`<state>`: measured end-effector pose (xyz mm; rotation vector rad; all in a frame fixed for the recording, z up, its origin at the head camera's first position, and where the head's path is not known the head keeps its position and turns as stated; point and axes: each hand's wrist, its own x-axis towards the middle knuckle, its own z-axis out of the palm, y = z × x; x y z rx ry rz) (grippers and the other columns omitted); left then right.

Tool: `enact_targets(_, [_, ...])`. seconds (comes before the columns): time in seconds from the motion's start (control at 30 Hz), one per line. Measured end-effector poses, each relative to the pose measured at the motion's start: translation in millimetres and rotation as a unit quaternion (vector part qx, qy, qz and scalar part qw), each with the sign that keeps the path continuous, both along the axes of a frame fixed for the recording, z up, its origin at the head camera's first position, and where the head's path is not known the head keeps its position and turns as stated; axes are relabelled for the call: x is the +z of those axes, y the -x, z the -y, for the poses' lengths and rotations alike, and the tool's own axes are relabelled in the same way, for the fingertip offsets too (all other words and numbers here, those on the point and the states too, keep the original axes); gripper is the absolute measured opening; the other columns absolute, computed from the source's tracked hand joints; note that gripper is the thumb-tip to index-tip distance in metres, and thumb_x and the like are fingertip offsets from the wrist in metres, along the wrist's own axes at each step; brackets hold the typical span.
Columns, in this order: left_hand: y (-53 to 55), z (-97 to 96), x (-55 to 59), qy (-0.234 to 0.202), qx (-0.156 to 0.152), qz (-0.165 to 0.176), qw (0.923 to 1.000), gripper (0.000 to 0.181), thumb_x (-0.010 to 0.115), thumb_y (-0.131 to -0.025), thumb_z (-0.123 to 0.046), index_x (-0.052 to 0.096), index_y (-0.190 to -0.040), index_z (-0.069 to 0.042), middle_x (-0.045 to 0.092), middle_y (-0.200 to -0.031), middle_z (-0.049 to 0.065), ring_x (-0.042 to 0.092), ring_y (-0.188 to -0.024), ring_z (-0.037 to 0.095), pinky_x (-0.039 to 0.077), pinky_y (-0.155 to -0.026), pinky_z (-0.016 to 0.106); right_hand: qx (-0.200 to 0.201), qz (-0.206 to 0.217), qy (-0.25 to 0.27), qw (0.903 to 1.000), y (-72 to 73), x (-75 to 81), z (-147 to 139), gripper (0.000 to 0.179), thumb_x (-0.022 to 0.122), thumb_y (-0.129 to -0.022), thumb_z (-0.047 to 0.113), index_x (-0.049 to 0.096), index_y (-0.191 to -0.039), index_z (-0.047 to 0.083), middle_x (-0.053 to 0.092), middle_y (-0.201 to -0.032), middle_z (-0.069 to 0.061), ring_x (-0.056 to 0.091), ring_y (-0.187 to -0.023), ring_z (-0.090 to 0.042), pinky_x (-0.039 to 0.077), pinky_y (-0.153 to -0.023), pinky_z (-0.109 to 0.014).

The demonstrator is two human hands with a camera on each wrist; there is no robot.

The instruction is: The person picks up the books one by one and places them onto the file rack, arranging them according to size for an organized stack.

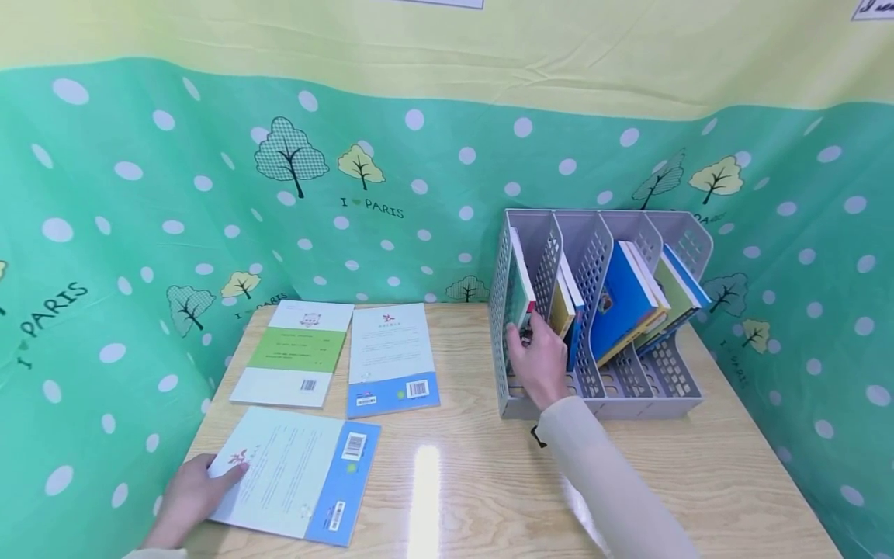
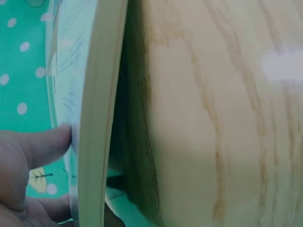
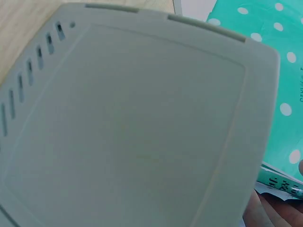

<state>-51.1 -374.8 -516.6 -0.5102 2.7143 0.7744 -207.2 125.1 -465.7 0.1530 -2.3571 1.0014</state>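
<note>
My left hand pinches the left edge of a pale blue book lying near the table's front left. In the left wrist view the thumb presses on the cover, and the book's page edge is raised off the wood. My right hand reaches into the leftmost slot of a grey file rack and grips the lower end of a green-and-white book standing there. The right wrist view is filled by the rack's side wall, with a book corner at the lower right.
Two more books lie flat at the table's back left, a green-and-white one and a white-and-blue one. The rack's other three slots hold leaning books. A green dotted backdrop closes in the table on three sides.
</note>
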Motion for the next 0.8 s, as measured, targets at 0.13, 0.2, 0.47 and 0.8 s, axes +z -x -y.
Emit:
enact_targets(0.13, [-1.7,1.1,-0.1,-0.017,0.009,-0.016,0.9997,0.062,0.051,-0.096,-0.031,0.041,-0.12,0.025,0.047,-0.116,0.043,0.049,-0.104,0.053,0.044,-0.084,0.058,0.009,0.005,0.003,0.9999,-5.1,0.2,-1,0.028,0.059,-0.095,0.028,0.06,-0.116,0.011,0.068,-0.104,-0.009,0.068,-0.086,-0.025,0.058,-0.068,-0.04])
enact_targets(0.2, [-2.1,1.9,-1.6,-0.033,0.02,-0.03,0.9988,0.054,0.048,-0.097,-0.023,0.042,-0.121,0.024,0.049,-0.114,0.042,0.05,-0.102,0.051,0.045,-0.082,0.055,0.01,0.013,0.004,0.9999,-7.4,0.2,-2,0.029,0.059,-0.095,0.028,0.06,-0.119,0.011,0.068,-0.107,-0.01,0.069,-0.089,-0.026,0.058,-0.07,-0.04])
enact_targets(0.47, [-1.1,2.8,-1.7,-0.138,0.074,-0.024,0.9875,0.06,0.045,-0.099,-0.027,0.03,-0.135,0.018,0.042,-0.127,0.04,0.046,-0.113,0.048,0.043,-0.089,0.054,0.016,0.03,0.012,0.9993,-17.8,0.5,-6,0.033,0.057,-0.096,0.029,0.059,-0.122,0.009,0.068,-0.11,-0.012,0.069,-0.087,-0.024,0.058,-0.066,-0.036])
enact_targets(0.8, [-2.2,-4.3,9.5,-0.177,0.088,-0.026,0.9799,0.061,0.051,-0.098,-0.034,0.033,-0.138,0.008,0.047,-0.129,0.034,0.058,-0.098,0.024,0.046,-0.074,0.03,0.007,0.037,0.001,0.9993,-27.6,0.4,-12,0.037,0.059,-0.095,0.029,0.059,-0.122,0.003,0.068,-0.106,-0.015,0.069,-0.082,-0.022,0.058,-0.062,-0.032])
